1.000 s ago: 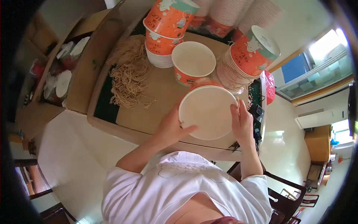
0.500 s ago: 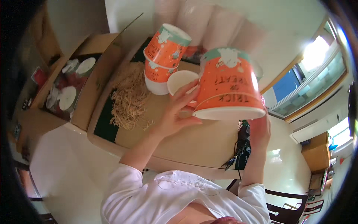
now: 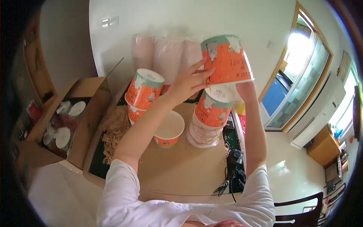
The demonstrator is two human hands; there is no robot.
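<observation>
Left hand (image 3: 186,84) and right hand (image 3: 246,91) gripping round orange-and-green paper bucket (image 3: 228,62), inverted | apparently stacking, above orange-green bucket stack (image 3: 213,112) under grip | lowering likely calling for rim alignment

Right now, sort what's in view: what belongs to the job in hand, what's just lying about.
Job in hand: left hand, right hand, held upside-down orange tub, nearest tub stack, upright open tub.

Apparently lying about: tan string pile, black cables, dark chair.
</observation>
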